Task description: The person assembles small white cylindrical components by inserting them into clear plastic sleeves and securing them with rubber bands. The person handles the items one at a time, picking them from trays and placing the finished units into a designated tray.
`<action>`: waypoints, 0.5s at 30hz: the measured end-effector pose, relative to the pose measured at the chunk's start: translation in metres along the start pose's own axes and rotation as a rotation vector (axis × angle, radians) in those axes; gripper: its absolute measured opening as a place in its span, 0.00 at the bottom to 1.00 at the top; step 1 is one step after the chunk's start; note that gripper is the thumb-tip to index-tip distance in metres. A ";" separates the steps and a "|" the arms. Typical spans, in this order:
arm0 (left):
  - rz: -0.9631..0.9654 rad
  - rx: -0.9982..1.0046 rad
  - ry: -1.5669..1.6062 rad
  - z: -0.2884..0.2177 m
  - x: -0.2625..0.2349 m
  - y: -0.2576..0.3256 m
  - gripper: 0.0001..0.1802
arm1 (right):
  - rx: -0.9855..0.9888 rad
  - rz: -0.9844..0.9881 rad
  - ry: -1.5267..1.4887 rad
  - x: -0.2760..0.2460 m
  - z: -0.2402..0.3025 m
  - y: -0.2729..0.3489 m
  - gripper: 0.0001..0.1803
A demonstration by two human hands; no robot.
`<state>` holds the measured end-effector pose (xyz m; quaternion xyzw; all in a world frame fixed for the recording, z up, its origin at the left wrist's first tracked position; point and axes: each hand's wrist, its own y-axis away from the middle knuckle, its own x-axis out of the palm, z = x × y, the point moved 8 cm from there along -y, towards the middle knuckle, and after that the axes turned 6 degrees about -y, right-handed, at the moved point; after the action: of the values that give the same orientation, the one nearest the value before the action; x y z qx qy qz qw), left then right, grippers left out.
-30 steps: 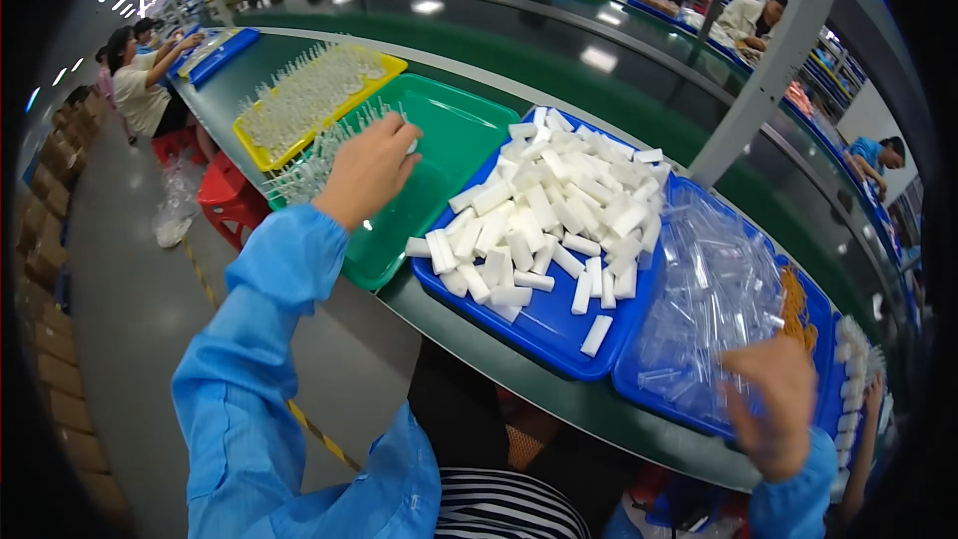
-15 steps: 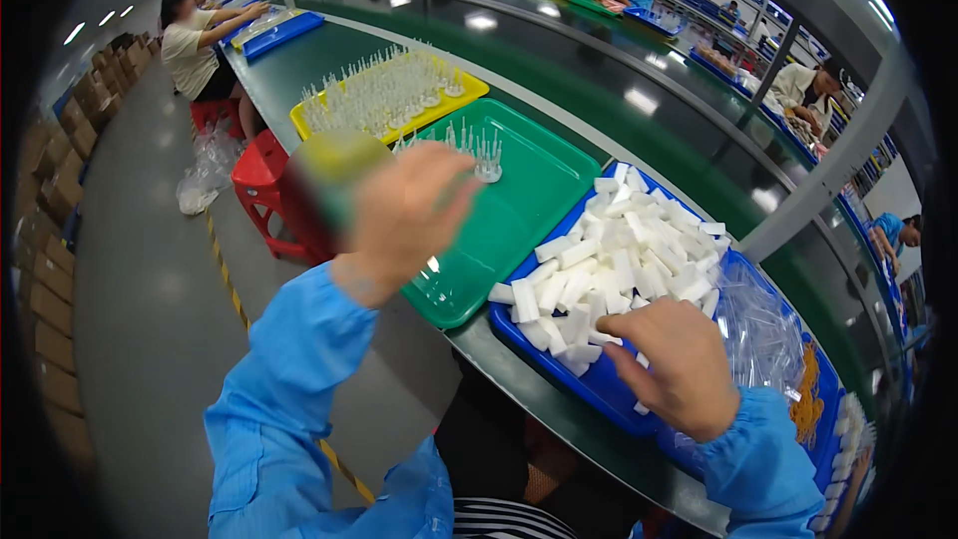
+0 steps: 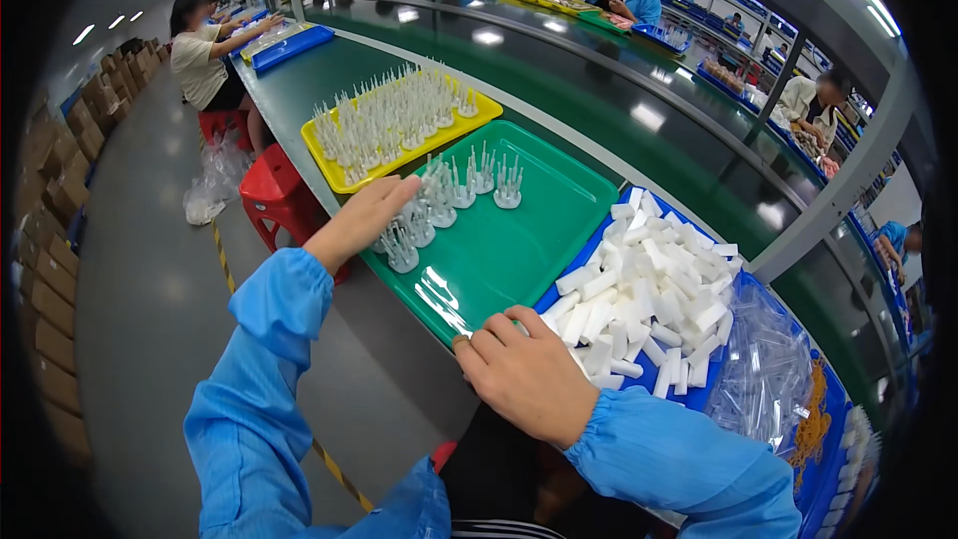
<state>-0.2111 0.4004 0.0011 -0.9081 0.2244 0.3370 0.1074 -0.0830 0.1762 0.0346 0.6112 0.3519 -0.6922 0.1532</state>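
A green tray (image 3: 539,240) carries several clear pronged pieces (image 3: 436,198) with round bases, grouped along its left and far part. My left hand (image 3: 371,216) is at the tray's left edge, fingers stretched out beside these pieces; its thumb is hidden. At the near corner of the same tray, my right hand (image 3: 524,374) has its fingers bent over the rim, the thumb out of sight beneath. White foam-like blocks (image 3: 649,289) lie heaped in a blue tray (image 3: 566,284) just right of that hand.
Behind the green tray, a yellow tray (image 3: 349,183) is packed with more pronged pieces. Clear plastic bags (image 3: 753,359) and orange rubber bands (image 3: 813,424) lie at right. A red stool (image 3: 274,185) stands left; co-workers sit along the line. A grey post (image 3: 833,175) rises at right.
My left hand has lowered from above the green tray to its left edge. My right hand has moved left from the white blocks to the green tray's near corner. The view has shifted slightly.
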 end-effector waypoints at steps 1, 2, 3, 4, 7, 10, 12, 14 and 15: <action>-0.007 0.018 0.011 -0.016 0.001 0.009 0.33 | -0.008 -0.015 -0.008 -0.001 -0.001 -0.001 0.15; 0.028 0.036 0.061 -0.020 0.009 0.012 0.33 | -0.016 -0.031 -0.016 -0.003 -0.002 0.000 0.13; 0.058 0.053 0.113 -0.024 0.015 0.017 0.33 | -0.030 -0.044 -0.023 -0.005 -0.002 -0.001 0.10; 0.087 0.071 0.165 -0.029 0.020 0.021 0.33 | -0.034 -0.038 -0.020 -0.005 -0.002 -0.002 0.11; 0.144 -0.017 0.329 -0.044 0.029 0.029 0.32 | -0.039 -0.026 -0.014 -0.001 -0.003 -0.004 0.12; 0.188 -0.057 0.560 -0.061 0.035 0.036 0.31 | -0.030 -0.032 -0.032 0.002 -0.006 -0.003 0.15; 0.221 -0.056 0.777 -0.065 0.037 0.034 0.30 | -0.016 -0.041 -0.062 0.004 -0.008 -0.002 0.15; 0.111 -0.001 0.740 -0.048 0.017 0.014 0.27 | -0.015 -0.057 -0.072 0.006 -0.009 -0.001 0.15; 0.031 -0.007 0.625 -0.032 0.010 0.001 0.27 | -0.015 -0.065 -0.074 0.006 -0.010 -0.001 0.15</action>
<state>-0.1865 0.3851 0.0188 -0.9645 0.2593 0.0437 0.0248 -0.0779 0.1850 0.0295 0.5724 0.3709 -0.7161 0.1483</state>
